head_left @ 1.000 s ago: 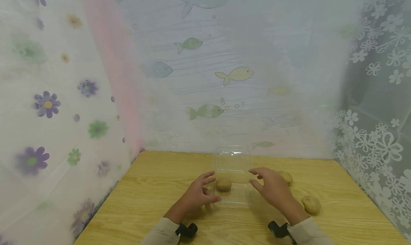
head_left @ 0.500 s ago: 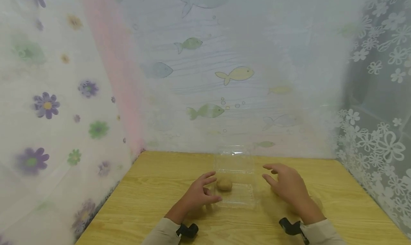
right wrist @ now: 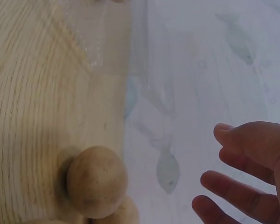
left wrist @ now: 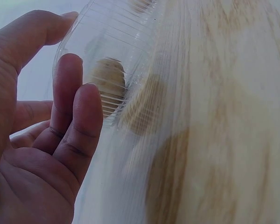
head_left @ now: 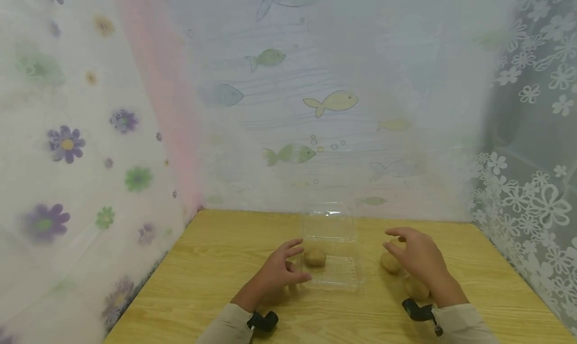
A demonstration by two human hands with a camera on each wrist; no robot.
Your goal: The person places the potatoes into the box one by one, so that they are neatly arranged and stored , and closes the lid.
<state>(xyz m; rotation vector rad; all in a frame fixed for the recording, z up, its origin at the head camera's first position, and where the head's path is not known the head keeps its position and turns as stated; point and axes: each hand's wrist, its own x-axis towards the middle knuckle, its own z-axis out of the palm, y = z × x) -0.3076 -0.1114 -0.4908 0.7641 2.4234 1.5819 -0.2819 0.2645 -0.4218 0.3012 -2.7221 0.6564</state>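
A clear plastic clamshell box [head_left: 335, 271] stands on the table in front of me, its lid [head_left: 328, 224] raised at the back. One potato [head_left: 315, 257] sits in the left part of its base. My left hand [head_left: 277, 269] is at the box's left side; in the left wrist view its fingertips [left wrist: 91, 95] meet the ribbed wall, loosely bent. My right hand [head_left: 421, 259] hovers right of the box over more potatoes, thumb and fingers apart. Below it show a near potato [head_left: 416, 287], another potato [head_left: 391, 263] and part of a third [head_left: 396, 242]. The right wrist view shows a potato [right wrist: 97, 182] below the fingers.
The wood-grain table [head_left: 225, 254] extends to both sides. Behind it hangs a pale sheet [head_left: 288, 108] printed with fish, close to the raised lid. Flowered sheets [head_left: 81, 184] stand at the left and right. A dark wrist camera [head_left: 263, 321] is strapped at each sleeve.
My right hand has moved right, away from the box's right side, and potatoes that it covered now show. The left hand and the potato in the box stay in place.
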